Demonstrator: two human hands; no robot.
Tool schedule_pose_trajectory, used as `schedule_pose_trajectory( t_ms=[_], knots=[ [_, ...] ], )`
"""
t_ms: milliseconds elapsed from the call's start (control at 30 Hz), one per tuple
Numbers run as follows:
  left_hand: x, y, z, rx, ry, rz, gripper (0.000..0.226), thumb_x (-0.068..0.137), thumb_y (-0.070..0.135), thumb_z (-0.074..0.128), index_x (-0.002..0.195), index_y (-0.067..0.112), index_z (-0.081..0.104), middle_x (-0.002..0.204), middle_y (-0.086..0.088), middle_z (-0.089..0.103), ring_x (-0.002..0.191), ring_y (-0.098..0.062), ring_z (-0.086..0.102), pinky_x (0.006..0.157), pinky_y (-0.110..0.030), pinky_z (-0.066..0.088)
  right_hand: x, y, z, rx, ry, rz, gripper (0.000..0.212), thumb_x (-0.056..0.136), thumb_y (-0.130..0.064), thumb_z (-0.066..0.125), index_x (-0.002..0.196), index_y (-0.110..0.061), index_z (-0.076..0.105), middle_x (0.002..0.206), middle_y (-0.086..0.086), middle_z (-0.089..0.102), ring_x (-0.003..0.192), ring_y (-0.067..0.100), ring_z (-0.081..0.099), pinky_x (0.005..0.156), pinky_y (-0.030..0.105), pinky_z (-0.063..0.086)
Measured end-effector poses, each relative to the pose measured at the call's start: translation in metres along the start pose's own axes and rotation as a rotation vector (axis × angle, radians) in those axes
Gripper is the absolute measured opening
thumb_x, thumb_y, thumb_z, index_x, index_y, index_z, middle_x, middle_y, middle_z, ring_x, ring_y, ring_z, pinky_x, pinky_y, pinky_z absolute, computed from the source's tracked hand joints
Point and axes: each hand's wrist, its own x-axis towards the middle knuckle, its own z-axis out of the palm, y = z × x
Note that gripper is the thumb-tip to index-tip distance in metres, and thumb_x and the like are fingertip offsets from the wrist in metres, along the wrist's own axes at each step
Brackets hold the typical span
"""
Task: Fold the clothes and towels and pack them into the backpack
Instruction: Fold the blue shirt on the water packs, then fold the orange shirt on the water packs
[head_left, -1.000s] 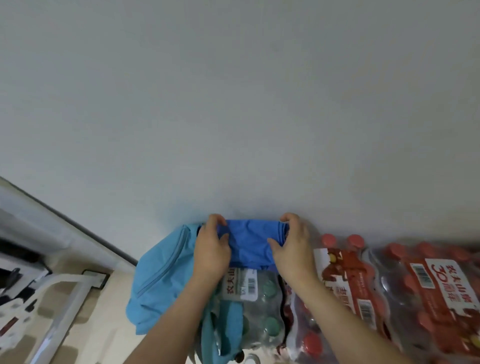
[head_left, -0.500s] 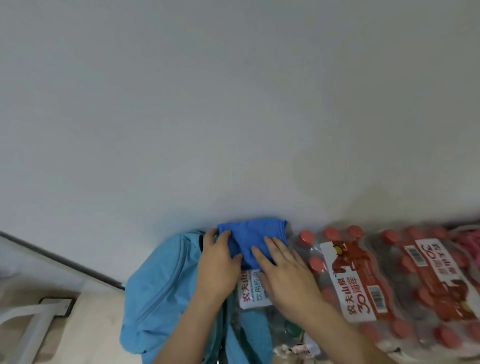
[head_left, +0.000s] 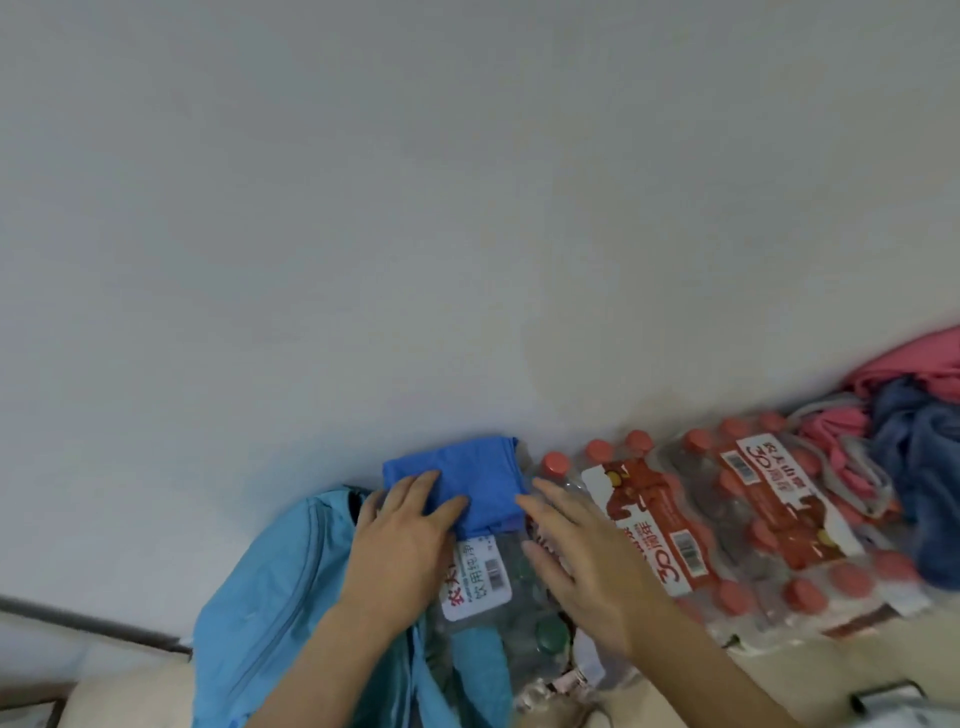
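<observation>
A folded blue cloth (head_left: 470, 480) lies on top of a shrink-wrapped pack of green-capped water bottles (head_left: 498, 597), against the white wall. My left hand (head_left: 402, 540) rests flat on the cloth's left part with straight fingers. My right hand (head_left: 587, 561) hovers open just right of the cloth, fingers spread, not touching it as far as I can see. A light blue backpack (head_left: 265, 613) hangs at the left of the bottle pack, its zip running along the side.
Packs of red-capped bottles (head_left: 727, 525) fill the right along the wall. Beyond them lies a heap of pink (head_left: 904, 364) and dark blue clothes (head_left: 919, 457). Beige floor shows at the bottom corners, and a grey skirting line at the lower left.
Both hands gripped the cloth's ends a second ago; now they lie open. The right hand slid off the cloth to the right. The view shifted right, revealing the clothes heap.
</observation>
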Motion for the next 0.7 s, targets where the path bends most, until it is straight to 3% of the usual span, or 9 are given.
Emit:
schedule_pose_trajectory(
  t_ms=[100,133,200,367,500,600,700],
  knots=[
    [0.003,0.006,-0.012,-0.069,0.090,0.052,0.037,0.074,0.029,0.076,0.109,0.027,0.066,0.118,-0.005,0.064,0.101,-0.027,0.064,0.077,-0.045,0.053,-0.025,0.013,-0.033,0.162,0.054,0.086,0.027,0.096,-0.035,0.050,0.123,-0.039,0.054,0.112,-0.021,0.060,0.096,-0.006,0.054,0.088,0.018,0.046],
    [0.005,0.011,-0.017,-0.107,0.127,0.080,0.039,0.073,0.025,0.078,0.111,0.024,0.065,0.116,-0.004,0.064,0.098,-0.026,0.064,0.075,-0.043,0.053,-0.034,0.016,-0.045,0.224,0.068,0.115,0.020,0.095,-0.032,0.054,0.113,-0.040,0.060,0.093,-0.015,0.066,0.079,-0.002,0.058,0.075,0.019,0.049],
    [0.010,0.023,-0.029,-0.212,0.168,0.128,0.039,0.078,0.020,0.073,0.116,0.021,0.063,0.114,-0.001,0.064,0.096,-0.024,0.064,0.073,-0.037,0.055,-0.052,0.022,-0.068,0.320,0.096,0.160,0.019,0.093,-0.030,0.059,0.102,-0.045,0.062,0.079,-0.006,0.068,0.065,0.004,0.057,0.062,0.016,0.047],
    [0.027,0.075,-0.073,-0.472,0.205,0.250,0.029,0.089,0.035,0.040,0.109,0.033,0.060,0.100,0.014,0.064,0.086,-0.009,0.063,0.068,-0.030,0.055,-0.084,0.043,-0.117,0.387,0.214,0.189,0.021,0.092,-0.025,0.059,0.102,-0.043,0.064,0.084,-0.018,0.069,0.076,0.004,0.064,0.065,0.018,0.051],
    [0.041,0.129,-0.103,-0.500,0.242,0.366,0.029,0.089,0.036,0.041,0.106,0.034,0.064,0.085,0.017,0.065,0.071,-0.001,0.057,0.060,-0.022,0.051,-0.103,0.077,-0.144,0.397,0.326,0.210,0.021,0.092,-0.023,0.060,0.104,-0.039,0.066,0.092,-0.023,0.069,0.083,0.000,0.065,0.071,0.017,0.051],
    [0.054,0.180,-0.112,-0.494,0.268,0.439,0.026,0.087,0.032,0.043,0.103,0.033,0.064,0.083,0.018,0.064,0.071,0.000,0.055,0.060,-0.014,0.046,-0.121,0.112,-0.162,0.445,0.397,0.252,0.026,0.091,-0.021,0.061,0.102,-0.044,0.062,0.093,-0.021,0.068,0.085,-0.002,0.063,0.073,0.015,0.050],
    [0.072,0.244,-0.110,-0.511,0.286,0.492,0.028,0.083,0.029,0.044,0.097,0.027,0.069,0.084,0.017,0.066,0.072,-0.002,0.056,0.063,-0.011,0.041,-0.144,0.161,-0.182,0.423,0.410,0.298,0.027,0.092,-0.024,0.059,0.116,-0.039,0.058,0.105,-0.021,0.063,0.094,-0.004,0.058,0.081,0.016,0.050]
  ],
)
